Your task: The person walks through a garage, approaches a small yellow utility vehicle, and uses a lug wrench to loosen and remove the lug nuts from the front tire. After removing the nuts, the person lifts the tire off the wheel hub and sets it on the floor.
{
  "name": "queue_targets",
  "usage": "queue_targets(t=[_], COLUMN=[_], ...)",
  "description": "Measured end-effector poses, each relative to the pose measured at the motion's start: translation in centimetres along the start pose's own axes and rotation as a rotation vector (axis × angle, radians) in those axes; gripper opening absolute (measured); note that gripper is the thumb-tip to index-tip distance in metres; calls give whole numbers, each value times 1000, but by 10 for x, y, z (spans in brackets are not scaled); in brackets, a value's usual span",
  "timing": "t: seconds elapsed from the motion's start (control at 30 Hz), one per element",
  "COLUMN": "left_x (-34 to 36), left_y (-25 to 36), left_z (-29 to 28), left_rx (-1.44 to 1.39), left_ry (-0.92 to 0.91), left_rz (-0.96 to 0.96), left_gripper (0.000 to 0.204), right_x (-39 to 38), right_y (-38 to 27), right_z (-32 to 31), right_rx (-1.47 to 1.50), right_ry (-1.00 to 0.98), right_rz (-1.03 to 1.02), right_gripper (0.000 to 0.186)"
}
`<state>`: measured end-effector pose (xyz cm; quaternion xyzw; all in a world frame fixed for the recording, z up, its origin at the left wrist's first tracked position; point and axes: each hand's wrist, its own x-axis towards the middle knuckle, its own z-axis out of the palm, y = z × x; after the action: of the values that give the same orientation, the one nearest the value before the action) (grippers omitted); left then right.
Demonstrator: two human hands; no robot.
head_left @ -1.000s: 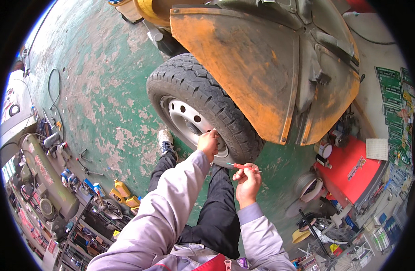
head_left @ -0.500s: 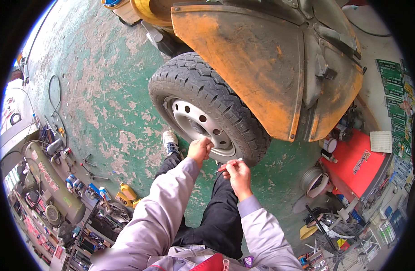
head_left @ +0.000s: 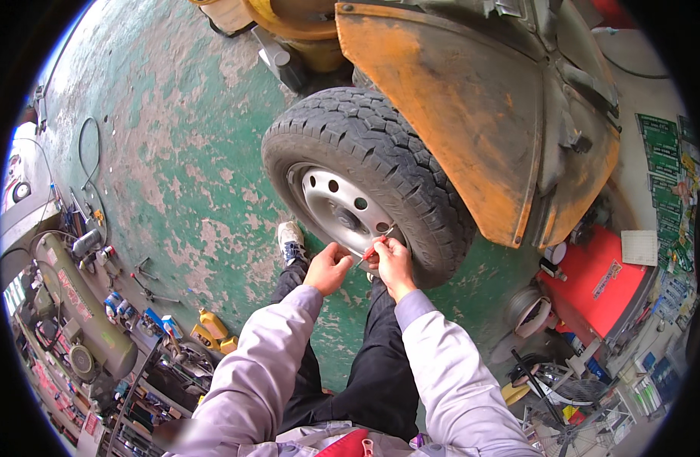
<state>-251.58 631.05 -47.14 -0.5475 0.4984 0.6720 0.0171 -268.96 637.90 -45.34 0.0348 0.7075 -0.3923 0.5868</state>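
Note:
An upright tire [head_left: 434, 175] with a silver steel rim [head_left: 342, 198] stands in front of me, partly under the orange, grimy panel [head_left: 449, 91] of a machine. My right hand [head_left: 388, 263] grips a small red-handled tool [head_left: 377, 246] at the rim's lower edge, just below the valve stem [head_left: 389, 228]. The tool's thin shaft points down-left. My left hand [head_left: 329, 266] is just left of it, near that shaft, with fingers curled; what they hold, if anything, is too small to make out. My feet stand on either side below the wheel.
A green air tank [head_left: 87, 297], shelving with tools [head_left: 140, 381] and yellow jugs [head_left: 213, 324] line the left. At right are a red cabinet [head_left: 586, 286], a hose reel [head_left: 527, 308] and a fan [head_left: 567, 426]. A hose [head_left: 87, 152] lies on the worn green floor [head_left: 175, 167].
My right hand has moved up-left to the rim with the red tool. My left hand has come down and left from the rim. The wheel appears shifted rightward in view.

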Motion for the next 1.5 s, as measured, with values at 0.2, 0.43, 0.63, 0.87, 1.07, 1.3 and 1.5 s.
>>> queue_targets(t=[0.2,0.43,0.63,0.87,1.07,1.3,1.5], left_x=[-6,-1,1,2,2,-1,-8], left_y=[19,14,16,17,14,30,47], left_z=[4,10,16,18,22,20,21], left_rx=[-16,-26,-33,-38,-52,-14,57], left_ry=[-85,-97,-131,-118,-104,-87,68], left_rz=[-26,2,-16,29,28,-11,61], left_gripper=[32,34,30,31,31,30,32], right_x=[0,7,2,0,3,3,0], right_y=[-4,-1,4,5,6,5,0], right_z=[4,4,4,3,2,0,4], right_rx=[1,49,133,117,132,233,305], right_ry=[2,-29,-12,-4,-18,-28,9], right_rz=[11,-5,-23,-14,4,15,30], right_gripper=[14,16,17,16,15,16,16])
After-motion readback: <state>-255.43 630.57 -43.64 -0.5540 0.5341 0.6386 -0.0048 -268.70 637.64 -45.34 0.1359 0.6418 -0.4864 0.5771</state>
